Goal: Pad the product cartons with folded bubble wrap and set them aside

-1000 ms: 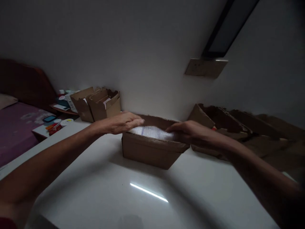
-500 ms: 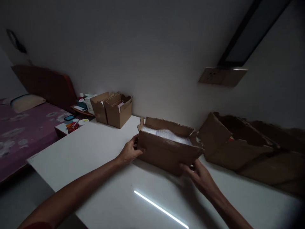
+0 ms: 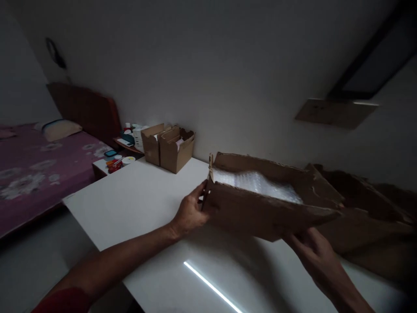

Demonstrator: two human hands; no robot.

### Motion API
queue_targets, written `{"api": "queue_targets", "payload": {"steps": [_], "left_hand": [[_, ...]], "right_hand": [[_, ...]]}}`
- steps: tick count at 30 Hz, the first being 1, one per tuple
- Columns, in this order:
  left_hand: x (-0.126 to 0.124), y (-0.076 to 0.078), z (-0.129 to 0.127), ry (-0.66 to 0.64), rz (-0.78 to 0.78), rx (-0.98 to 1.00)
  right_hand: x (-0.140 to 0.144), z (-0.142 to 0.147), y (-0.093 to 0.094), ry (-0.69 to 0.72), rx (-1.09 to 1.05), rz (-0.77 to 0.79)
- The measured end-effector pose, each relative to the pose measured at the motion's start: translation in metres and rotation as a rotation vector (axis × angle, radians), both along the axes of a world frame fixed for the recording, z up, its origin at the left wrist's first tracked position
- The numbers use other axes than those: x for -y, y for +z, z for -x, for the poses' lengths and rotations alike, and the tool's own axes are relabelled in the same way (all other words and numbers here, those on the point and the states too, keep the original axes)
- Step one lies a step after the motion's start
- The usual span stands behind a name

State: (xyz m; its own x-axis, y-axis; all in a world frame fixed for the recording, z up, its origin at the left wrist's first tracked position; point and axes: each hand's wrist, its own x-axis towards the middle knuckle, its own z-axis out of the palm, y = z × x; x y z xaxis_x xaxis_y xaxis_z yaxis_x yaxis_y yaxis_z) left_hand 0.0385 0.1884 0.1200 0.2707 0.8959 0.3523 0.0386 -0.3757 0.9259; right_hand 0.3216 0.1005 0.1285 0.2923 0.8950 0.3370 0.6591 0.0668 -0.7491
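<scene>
A brown open-topped cardboard box [image 3: 247,208] with ragged edges is held between my hands, tilted and apparently raised off the white table [image 3: 143,200]. Bubble wrap [image 3: 257,182] lies inside it. My left hand [image 3: 192,208] grips the box's left end, thumb on the near face and fingers behind the edge. At the lower right corner, my right hand [image 3: 312,248] closes on the box, its fingertips hidden beneath or behind the cardboard.
More cardboard boxes [image 3: 374,230] stand at the right, partly behind the held one. Two smaller boxes [image 3: 177,152] sit against the wall at the back left. A bed [image 3: 39,174] and a side table with small items [image 3: 114,165] are beyond the table's left edge.
The box has come up and closer, moving right in view, and its opening shows more of the bubble wrap. Both hands moved with it. My view has turned slightly left.
</scene>
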Motion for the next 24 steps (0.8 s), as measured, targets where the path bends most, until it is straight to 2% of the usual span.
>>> {"api": "queue_targets", "payload": {"steps": [5,8,11,15,18,20,22,24], "left_hand": [[0.024,-0.019,0.014,0.044,0.060,-0.021],[0.032,-0.032,0.038,0.092,0.069,-0.028],[0.036,-0.047,0.073,0.171,0.052,-0.037],[0.035,-0.063,0.132,0.411,0.106,-0.111],[0.027,-0.065,0.180,0.648,0.121,-0.115],[0.017,-0.065,0.209,0.767,0.112,-0.104],[0.005,-0.066,0.231,0.819,0.082,-0.092],[-0.010,-0.071,0.246,0.806,0.032,-0.063]], "right_hand": [[-0.007,0.001,-0.011,0.045,0.003,0.069],[-0.022,0.022,-0.018,0.136,-0.060,0.075],[-0.049,0.054,-0.029,0.233,-0.061,0.097],[-0.100,0.120,-0.044,0.436,-0.104,0.137],[-0.147,0.186,-0.052,0.633,-0.142,0.108],[-0.180,0.232,-0.055,0.711,-0.123,0.087],[-0.210,0.273,-0.058,0.722,-0.122,0.076],[-0.237,0.307,-0.063,0.692,-0.121,0.074]]}}
